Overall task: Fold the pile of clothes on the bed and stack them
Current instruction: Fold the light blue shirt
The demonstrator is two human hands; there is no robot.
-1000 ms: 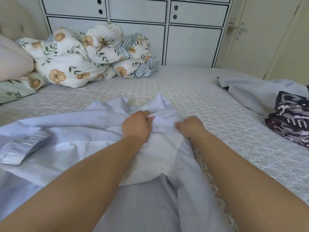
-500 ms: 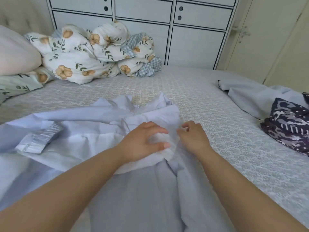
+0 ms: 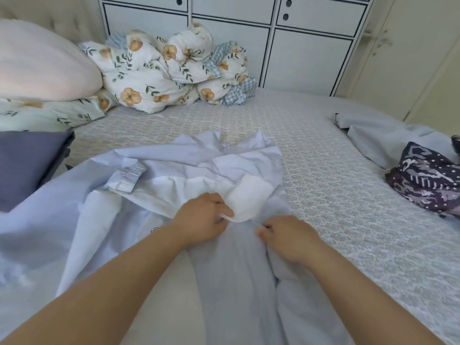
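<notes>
Pinching a soft white lining edge, left hand (image 3: 201,217) and right hand (image 3: 286,236) grip the crumpled pale-blue garment (image 3: 189,170).

One head-worn camera, looking forward and down over the bed (image 3: 323,195), wide-angle, lines bowing at the edges. Both forearms run in from the bottom corners; the left hand (image 3: 202,217) and right hand (image 3: 286,236) sit close, just below centre. Beyond the hands, the view reaches the white cabinet (image 3: 308,58). There's no second view here.

A floral duvet (image 3: 159,78) lies bunched beside what looks like a pink pillow (image 3: 42,63), before white cabinets (image 3: 308,53).
</notes>
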